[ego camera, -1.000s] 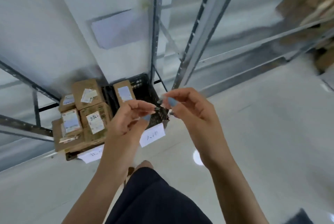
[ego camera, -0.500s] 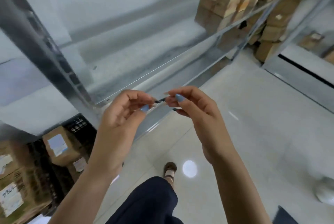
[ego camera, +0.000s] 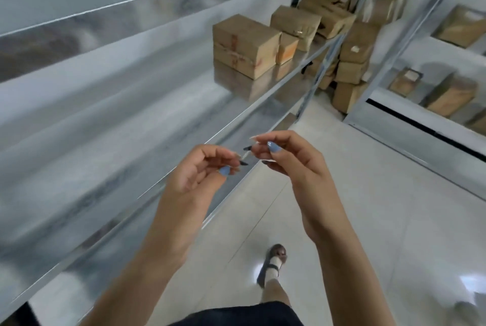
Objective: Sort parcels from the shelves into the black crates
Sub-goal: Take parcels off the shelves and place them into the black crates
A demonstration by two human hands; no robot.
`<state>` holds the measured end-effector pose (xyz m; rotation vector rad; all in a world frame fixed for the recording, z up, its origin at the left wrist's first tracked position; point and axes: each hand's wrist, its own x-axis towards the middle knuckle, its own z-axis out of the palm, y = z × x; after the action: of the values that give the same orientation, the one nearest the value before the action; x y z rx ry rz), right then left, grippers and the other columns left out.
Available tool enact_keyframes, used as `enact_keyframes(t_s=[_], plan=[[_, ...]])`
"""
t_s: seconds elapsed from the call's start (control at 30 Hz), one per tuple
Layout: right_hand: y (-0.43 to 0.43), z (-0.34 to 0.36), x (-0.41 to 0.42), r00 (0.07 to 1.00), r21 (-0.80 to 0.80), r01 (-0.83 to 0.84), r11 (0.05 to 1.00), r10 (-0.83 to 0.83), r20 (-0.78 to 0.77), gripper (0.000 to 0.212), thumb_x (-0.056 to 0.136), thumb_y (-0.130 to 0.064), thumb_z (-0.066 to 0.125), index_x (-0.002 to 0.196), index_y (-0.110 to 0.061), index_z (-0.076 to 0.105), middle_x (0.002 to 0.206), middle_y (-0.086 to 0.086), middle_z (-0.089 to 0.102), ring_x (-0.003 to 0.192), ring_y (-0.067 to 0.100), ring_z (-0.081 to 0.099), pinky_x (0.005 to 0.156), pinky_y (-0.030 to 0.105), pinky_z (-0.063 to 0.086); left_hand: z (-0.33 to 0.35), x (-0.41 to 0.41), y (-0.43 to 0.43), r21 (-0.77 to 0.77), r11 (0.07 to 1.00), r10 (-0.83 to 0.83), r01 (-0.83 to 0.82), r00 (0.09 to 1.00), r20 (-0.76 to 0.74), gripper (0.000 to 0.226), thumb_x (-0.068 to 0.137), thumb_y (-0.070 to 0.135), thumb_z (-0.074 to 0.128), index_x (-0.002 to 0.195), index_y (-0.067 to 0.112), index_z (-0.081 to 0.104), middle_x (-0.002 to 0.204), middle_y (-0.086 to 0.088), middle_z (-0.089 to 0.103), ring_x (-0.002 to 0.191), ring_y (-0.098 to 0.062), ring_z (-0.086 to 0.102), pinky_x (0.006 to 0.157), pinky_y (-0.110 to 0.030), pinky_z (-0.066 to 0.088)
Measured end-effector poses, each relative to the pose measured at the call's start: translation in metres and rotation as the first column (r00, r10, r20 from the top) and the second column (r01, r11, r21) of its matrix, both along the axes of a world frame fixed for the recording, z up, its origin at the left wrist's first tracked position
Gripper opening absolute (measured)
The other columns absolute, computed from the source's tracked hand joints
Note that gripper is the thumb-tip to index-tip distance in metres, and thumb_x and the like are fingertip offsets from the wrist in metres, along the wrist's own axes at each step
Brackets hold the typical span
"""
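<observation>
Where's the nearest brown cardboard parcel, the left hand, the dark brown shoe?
Nearest brown cardboard parcel (ego camera: 246,28): head view, top face.
Left hand (ego camera: 194,177): head view, palm side.
Dark brown shoe (ego camera: 278,252): head view, toe.

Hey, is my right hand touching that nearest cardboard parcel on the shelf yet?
Apart. The head view shows the right hand held well short of the nearest parcel, with bare shelf visible between them.

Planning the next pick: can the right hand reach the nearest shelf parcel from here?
Probably not yet: nothing blocks the right hand, but the nearest parcel sits much farther along the open-fronted shelf.
</observation>
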<state>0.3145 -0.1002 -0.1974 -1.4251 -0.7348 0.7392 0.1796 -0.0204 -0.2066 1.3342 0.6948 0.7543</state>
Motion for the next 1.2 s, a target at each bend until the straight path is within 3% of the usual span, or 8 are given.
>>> enact_keyframes(t_s=[0.43, 0.53, 0.73, 0.83, 0.93, 1.03, 1.1, 1.2], plan=[[0.133, 0.008, 0.316, 0.981, -0.067, -0.173, 0.983, 0.178, 0.08, 0.022, 0.096, 0.0, 0.046, 0.105, -0.007, 0.066, 0.095, 0.001, 0.07, 0.086, 0.001, 0.064, 0.072, 0.005, 0.044, -0.019, 0.291, 0.113, -0.052, 0.946, 0.312, -0.32, 0.941, -0.132, 0.03, 0.088, -0.007, 0.047, 0.085, 0.016, 0.065, 0.09, 0.002, 0.073, 0.083, -0.008, 0.067, 0.084, -0.027, 0.047], [0.171, -0.004, 0.361, 0.969, -0.075, -0.235, 0.969, 0.239, 0.057, 0.024, 0.095, 0.003, 0.046, 0.102, -0.007, 0.066, 0.101, 0.011, 0.071, 0.09, 0.007, 0.065, 0.07, 0.004, 0.044, -0.033, 0.332, 0.142, -0.049, 0.918, 0.382, -0.394, 0.91, -0.162, 0.025, 0.087, -0.002, 0.051, 0.085, 0.018, 0.066, 0.09, 0.003, 0.073, 0.083, -0.007, 0.066, 0.078, -0.024, 0.047], [0.283, -0.046, 0.452, 0.906, -0.157, -0.369, 0.916, 0.392, 0.159, 0.024, 0.094, 0.002, 0.047, 0.098, -0.013, 0.065, 0.098, 0.001, 0.067, 0.087, 0.01, 0.063, 0.076, 0.014, 0.044, -0.071, 0.4, 0.229, 0.012, 0.841, 0.536, -0.541, 0.83, -0.152, 0.02, 0.09, -0.005, 0.052, 0.099, 0.007, 0.065, 0.102, -0.002, 0.07, 0.089, -0.005, 0.064, 0.073, -0.013, 0.046], [0.342, -0.062, 0.491, 0.866, -0.29, -0.392, 0.873, 0.457, 0.204, 0.023, 0.097, -0.007, 0.051, 0.114, -0.016, 0.063, 0.112, -0.004, 0.062, 0.081, 0.003, 0.062, 0.074, 0.018, 0.043, -0.096, 0.431, 0.278, 0.042, 0.777, 0.626, -0.628, 0.765, -0.148, 0.02, 0.095, 0.004, 0.054, 0.111, 0.006, 0.065, 0.118, -0.005, 0.065, 0.106, -0.016, 0.06, 0.084, -0.02, 0.046], [0.397, -0.064, 0.521, 0.797, -0.405, -0.388, 0.828, 0.522, 0.304, 0.044, 0.096, -0.022, 0.053, 0.138, -0.014, 0.046, 0.13, 0.006, 0.053, 0.107, 0.02, 0.056, 0.076, 0.018, 0.036, -0.113, 0.463, 0.335, -0.032, 0.71, 0.687, -0.704, 0.701, -0.191, 0.037, 0.097, 0.016, 0.054, 0.133, 0.018, 0.055, 0.141, 0.0, 0.052, 0.129, -0.022, 0.049, 0.108, -0.036, 0.041], [0.443, -0.062, 0.541, 0.766, -0.534, -0.327, 0.779, 0.55, 0.332, 0.06, 0.096, -0.029, 0.053, 0.149, -0.01, 0.031, 0.143, 0.012, 0.046, 0.129, 0.024, 0.046, 0.079, 0.017, 0.031, -0.127, 0.487, 0.386, -0.066, 0.694, 0.642, -0.716, 0.659, -0.392, 0.075, 0.093, 0.046, 0.057, 0.154, 0.027, 0.018, 0.164, -0.003, 0.004, 0.149, -0.028, 0.012, 0.118, -0.054, 0.017], [0.458, -0.069, 0.551, 0.714, -0.664, -0.319, 0.677, 0.632, 0.302, 0.065, 0.1, -0.034, 0.047, 0.154, -0.01, 0.02, 0.157, 0.012, 0.028, 0.144, 0.026, 0.029, 0.098, 0.023, 0.031, -0.142, 0.492, 0.405, -0.199, 0.655, 0.603, -0.729, 0.664, -0.442, 0.093, 0.088, 0.058, 0.058, 0.155, 0.028, 0.002, 0.163, -0.003, -0.014, 0.15, -0.028, -0.003, 0.118, -0.057, 0.01], [0.476, -0.077, 0.558, 0.582, -0.746, -0.423, 0.515, 0.785, 0.213, 0.06, 0.103, -0.044, 0.033, 0.155, -0.018, 0.018, 0.164, 0.007, 0.008, 0.15, 0.027, 0.01, 0.12, 0.036, 0.013, -0.158, 0.494, 0.419, -0.428, 0.639, 0.586, -0.639, 0.765, -0.267, 0.089, 0.086, 0.058, 0.059, 0.154, 0.027, 0.011, 0.161, -0.003, 0.018, 0.145, -0.026, 0.023, 0.108, -0.045, 0.037]])
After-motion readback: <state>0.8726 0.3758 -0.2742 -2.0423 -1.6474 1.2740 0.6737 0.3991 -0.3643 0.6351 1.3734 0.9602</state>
